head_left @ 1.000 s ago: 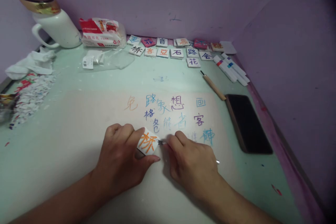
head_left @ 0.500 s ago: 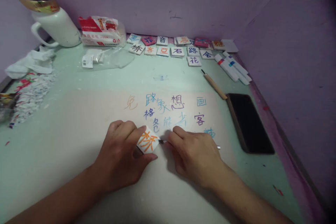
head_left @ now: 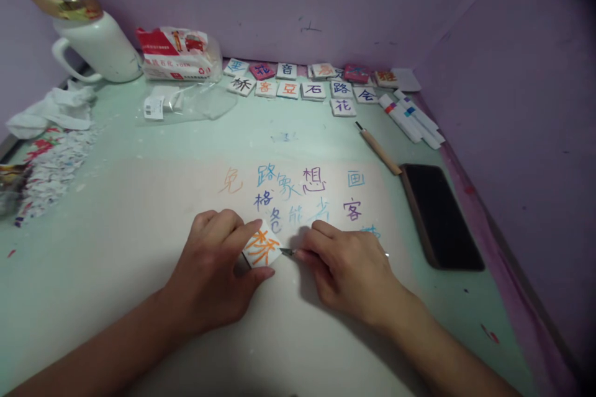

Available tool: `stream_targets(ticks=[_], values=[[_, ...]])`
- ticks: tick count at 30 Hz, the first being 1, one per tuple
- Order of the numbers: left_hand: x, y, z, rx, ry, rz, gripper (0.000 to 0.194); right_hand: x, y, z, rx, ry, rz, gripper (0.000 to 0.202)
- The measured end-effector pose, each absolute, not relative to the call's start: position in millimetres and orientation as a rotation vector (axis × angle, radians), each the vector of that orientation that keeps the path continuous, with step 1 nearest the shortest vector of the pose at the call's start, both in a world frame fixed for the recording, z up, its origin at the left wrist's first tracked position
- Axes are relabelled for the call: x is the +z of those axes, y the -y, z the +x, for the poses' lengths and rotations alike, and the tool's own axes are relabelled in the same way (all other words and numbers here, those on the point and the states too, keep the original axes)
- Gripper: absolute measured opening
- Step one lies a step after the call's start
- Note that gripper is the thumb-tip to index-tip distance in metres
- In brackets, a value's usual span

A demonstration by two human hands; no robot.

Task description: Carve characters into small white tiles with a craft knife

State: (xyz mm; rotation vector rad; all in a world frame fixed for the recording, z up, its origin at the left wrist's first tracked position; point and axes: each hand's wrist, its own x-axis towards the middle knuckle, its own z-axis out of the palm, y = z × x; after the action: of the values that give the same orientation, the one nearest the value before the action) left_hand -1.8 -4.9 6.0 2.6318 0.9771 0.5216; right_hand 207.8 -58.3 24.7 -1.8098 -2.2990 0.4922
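Note:
My left hand (head_left: 216,267) grips a small white square block (head_left: 261,247) by its edges, fingers at the far side and thumb at the near side. An orange character is on the block's upper face. My right hand (head_left: 347,267) is closed round a slim craft knife (head_left: 289,252); its dark blade tip meets the block's right corner, and the silvery rear end shows past the hand. Most of the handle is hidden by my fingers. Below both hands lies a pale sheet (head_left: 162,211) with several handwritten characters in orange, blue and purple.
Along the back wall sit several lettered blocks (head_left: 313,91), a red-and-white packet (head_left: 179,56) and a clear plastic bag (head_left: 200,102). A white mug (head_left: 100,46) stands back left, near crumpled tissue (head_left: 51,108). To the right are markers (head_left: 403,118), a wooden-handled carving tool (head_left: 379,149) and a phone (head_left: 442,217).
The knife has tilted slightly and more of its blade shows at the block's corner. My right hand has shifted a little. My left hand keeps its hold on the block.

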Motion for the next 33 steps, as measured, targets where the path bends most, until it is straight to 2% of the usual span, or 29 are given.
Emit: stream_targets(ticks=[8,13,17,23,25,27,29,33], values=[[5,2,-2,0.452,-0.945,2.596,0.040,29,57,220,0.850,2.112,-1.705,0.012],[4,-2,-3,0.501,-0.879,2.562,0.042,28,61,219,0.867,1.960,-1.564,0.008],[3,-2,-4,0.517,-0.869,2.513,0.045,29,65,217,0.910,1.632,-1.352,0.020],[4,-1,-2,0.540,-0.879,2.457,0.046,30,67,218,1.393,1.239,-1.088,0.024],[4,-1,-2,0.555,-0.874,2.440,0.045,28,70,217,1.446,1.088,-1.081,0.024],[4,0,-1,0.574,-0.868,2.428,0.044,24,73,214,1.359,1.029,-1.100,0.027],[4,0,-1,0.591,-0.875,2.420,0.042,21,76,210,1.194,1.092,-1.162,0.020],[3,2,-1,0.621,-0.884,2.412,0.039,17,79,202,0.767,1.543,-1.214,0.012]])
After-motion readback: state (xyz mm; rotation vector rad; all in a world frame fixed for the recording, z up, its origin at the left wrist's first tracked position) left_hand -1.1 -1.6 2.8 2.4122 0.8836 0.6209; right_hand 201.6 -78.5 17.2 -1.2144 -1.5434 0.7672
